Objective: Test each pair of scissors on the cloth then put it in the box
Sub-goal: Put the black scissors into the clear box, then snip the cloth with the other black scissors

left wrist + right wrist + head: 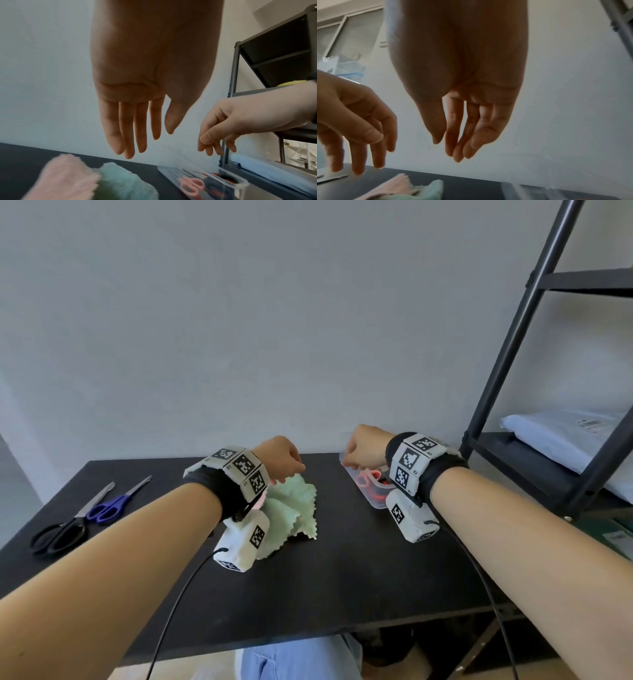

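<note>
2 scissors loose on worktop (342,577): black-handled (60,534), blue-handled (109,506). 1 clear box (373,501), pink scissors (364,479) inside. 2 cloths: green (294,508), pink (65,178).

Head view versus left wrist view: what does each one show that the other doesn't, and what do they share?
Only the head view shows the blue-handled scissors and black-handled scissors lying at the left end of the black table, plus the marker-covered wrist cameras.

Only the left wrist view shows the left hand's palm with straight fingers holding nothing, and the pink-handled scissors clearly inside the clear plastic box.

Both show the mint-green cloth, the box, the right hand above it, and the black metal shelf.
</note>
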Demonstrator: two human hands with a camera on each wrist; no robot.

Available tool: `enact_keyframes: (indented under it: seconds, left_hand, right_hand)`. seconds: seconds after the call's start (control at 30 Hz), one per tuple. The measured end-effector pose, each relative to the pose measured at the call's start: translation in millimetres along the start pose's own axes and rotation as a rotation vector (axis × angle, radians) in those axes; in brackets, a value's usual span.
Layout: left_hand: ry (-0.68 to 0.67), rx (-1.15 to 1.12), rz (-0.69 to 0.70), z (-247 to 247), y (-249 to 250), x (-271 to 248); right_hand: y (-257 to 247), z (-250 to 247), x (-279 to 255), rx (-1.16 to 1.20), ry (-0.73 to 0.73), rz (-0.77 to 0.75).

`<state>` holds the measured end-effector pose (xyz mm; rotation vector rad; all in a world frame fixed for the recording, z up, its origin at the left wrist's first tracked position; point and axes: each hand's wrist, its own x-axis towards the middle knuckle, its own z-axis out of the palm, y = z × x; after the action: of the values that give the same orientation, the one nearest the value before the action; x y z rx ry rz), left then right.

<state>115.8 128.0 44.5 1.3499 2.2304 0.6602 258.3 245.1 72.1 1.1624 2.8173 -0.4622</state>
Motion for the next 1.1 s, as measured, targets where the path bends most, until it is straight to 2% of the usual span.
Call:
enact_keyframes:
  seconds: [0.17, 0.37, 0.57, 0.87, 1.1]
  left_hand:
    - [0.066, 0.014, -0.071, -38, -45, -33]
    - [0.144, 0.019, -0.180, -84, -107, -70]
    - [0.204, 0.022, -0.270, -116, -165, -100]
    - [0.241, -0.020, -0.414, -123, -241, -123]
    - [0.229, 0.066, -0.529, -117, -283, -119]
  right_hand:
    - [-62, 22, 14, 0.052, -0.056, -0.102]
    - [-140, 46, 21, 0.007, -0.107, -0.241]
    - [-204, 71, 31, 0.008, -0.152, -0.323]
    - [-269, 117, 58, -0.022, -0.232, -0.383]
    - [-300, 152, 82, 0.064, -0.274, -0.405]
